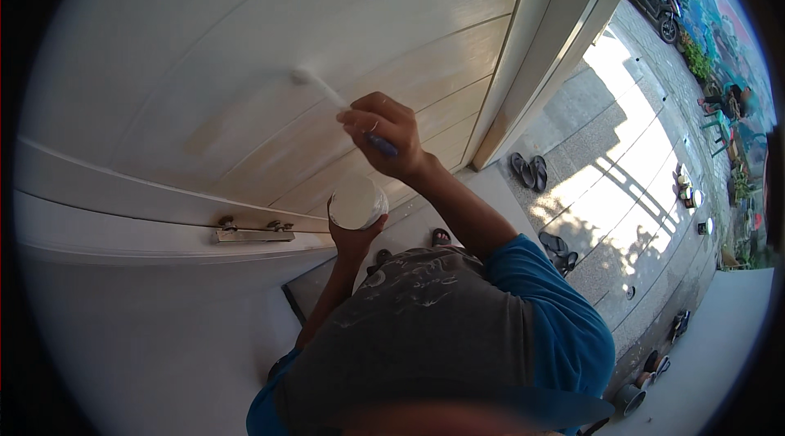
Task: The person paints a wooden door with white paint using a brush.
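My right hand [384, 129] is closed around a paintbrush [329, 93]. The brush has a pale shaft, and a blue handle end shows below my fingers. Its white head meets the surface of a large panelled door [270, 109], which is whitish at the upper left and more cream-beige toward the lower right. Below the brush, close to my body, my left hand [352, 241] grips a round tub of white paint [357, 204] from underneath and the side. White paint coats the tub's rim. Some fingers of my left hand are hidden behind the tub.
A metal latch [255, 233] juts from the door's edge at left. The door frame [564, 52] rises at right. Sandals [529, 172] lie on the tiled ground [593, 183]; paint cans [695, 199] stand farther right. A seated person [728, 101] and a motorbike [661, 15] are in the distance.
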`<state>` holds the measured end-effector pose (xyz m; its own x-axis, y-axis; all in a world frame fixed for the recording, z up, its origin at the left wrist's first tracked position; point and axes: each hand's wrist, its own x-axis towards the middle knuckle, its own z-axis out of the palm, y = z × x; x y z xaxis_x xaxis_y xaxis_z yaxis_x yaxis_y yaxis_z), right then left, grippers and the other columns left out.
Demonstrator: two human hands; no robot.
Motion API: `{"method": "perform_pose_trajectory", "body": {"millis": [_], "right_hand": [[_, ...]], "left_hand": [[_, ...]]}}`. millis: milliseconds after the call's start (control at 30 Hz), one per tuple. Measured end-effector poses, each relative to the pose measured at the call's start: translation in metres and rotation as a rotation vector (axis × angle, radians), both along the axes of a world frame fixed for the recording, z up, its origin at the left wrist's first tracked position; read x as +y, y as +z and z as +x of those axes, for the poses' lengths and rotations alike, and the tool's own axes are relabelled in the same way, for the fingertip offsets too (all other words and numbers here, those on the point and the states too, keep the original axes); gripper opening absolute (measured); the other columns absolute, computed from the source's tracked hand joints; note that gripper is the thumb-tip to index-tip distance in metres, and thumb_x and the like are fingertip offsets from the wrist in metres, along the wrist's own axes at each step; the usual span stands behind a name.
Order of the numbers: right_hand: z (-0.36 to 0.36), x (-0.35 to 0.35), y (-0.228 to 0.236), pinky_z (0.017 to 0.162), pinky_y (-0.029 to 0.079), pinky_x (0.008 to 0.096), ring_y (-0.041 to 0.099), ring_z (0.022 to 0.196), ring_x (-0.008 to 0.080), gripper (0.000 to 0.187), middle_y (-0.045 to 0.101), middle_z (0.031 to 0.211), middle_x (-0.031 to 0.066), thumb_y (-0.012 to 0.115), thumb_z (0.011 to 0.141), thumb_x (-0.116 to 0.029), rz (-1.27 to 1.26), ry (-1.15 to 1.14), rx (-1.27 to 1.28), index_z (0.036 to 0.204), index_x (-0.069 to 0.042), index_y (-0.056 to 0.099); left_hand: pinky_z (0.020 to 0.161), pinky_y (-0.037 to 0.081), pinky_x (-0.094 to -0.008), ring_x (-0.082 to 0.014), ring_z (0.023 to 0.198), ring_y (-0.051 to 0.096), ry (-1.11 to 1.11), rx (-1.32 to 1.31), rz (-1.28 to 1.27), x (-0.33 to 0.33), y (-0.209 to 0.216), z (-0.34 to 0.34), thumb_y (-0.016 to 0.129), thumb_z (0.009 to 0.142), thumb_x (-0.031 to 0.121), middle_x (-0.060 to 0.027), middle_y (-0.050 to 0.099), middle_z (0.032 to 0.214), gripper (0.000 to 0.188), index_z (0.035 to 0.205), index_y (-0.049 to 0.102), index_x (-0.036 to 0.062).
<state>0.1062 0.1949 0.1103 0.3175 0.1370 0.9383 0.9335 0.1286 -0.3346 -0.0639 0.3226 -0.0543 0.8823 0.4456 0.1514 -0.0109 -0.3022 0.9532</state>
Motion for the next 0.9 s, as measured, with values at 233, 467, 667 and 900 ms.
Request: {"method": "perform_pose_trajectory", "body": {"millis": [233, 467, 667, 900], "right_hand": [[0.084, -0.096, -0.004, 0.063, 0.052, 0.0289, 0.065, 0.074, 0.0196, 0.008, 0.068, 0.092, 0.0144, 0.057, 0.096, -0.002, 0.409, -0.68, 0.08, 0.095, 0.003, 0.063], [-0.001, -0.001, -0.045, 0.058, 0.051, 0.0326, 0.064, 0.069, 0.0257, 0.024, 0.064, 0.086, 0.015, 0.07, 0.076, 0.009, 0.066, -0.185, 0.045, 0.098, -0.001, 0.067], [-0.008, 0.006, -0.043, 0.057, 0.051, 0.035, 0.063, 0.068, 0.0259, 0.026, 0.061, 0.081, 0.0091, 0.074, 0.075, 0.004, -0.009, -0.051, 0.116, 0.097, -0.008, 0.067], [0.058, -0.057, -0.041, 0.06, 0.049, 0.0325, 0.062, 0.074, 0.0242, 0.012, 0.063, 0.088, 0.0151, 0.063, 0.088, 0.006, 0.38, -0.59, 0.178, 0.098, 0.001, 0.066]], "left_hand": [[0.094, 0.051, -0.0386, -0.0237, 0.106, 0.062, 0.08, -0.089, 0.034, -0.02, 0.009, 0.002, 0.095, 0.057, 0.017, -0.0128, 0.062, 0.117, 0.084, 0.127, 0.051, -0.0001], [0.097, 0.049, -0.0385, -0.025, 0.107, 0.061, 0.175, -0.093, 0.025, -0.013, -0.001, -0.018, 0.094, 0.058, 0.017, -0.0131, 0.061, 0.118, 0.085, 0.128, 0.048, -0.0006], [0.096, 0.049, -0.0377, -0.0239, 0.107, 0.062, 0.242, -0.153, -0.012, -0.006, 0.005, -0.03, 0.094, 0.061, 0.015, -0.0128, 0.062, 0.118, 0.082, 0.127, 0.05, -0.0013], [0.095, 0.051, -0.0382, -0.023, 0.108, 0.062, 0.276, -0.164, -0.01, -0.003, 0.005, -0.038, 0.094, 0.06, 0.013, -0.0128, 0.062, 0.119, 0.081, 0.127, 0.052, -0.0017]]}}
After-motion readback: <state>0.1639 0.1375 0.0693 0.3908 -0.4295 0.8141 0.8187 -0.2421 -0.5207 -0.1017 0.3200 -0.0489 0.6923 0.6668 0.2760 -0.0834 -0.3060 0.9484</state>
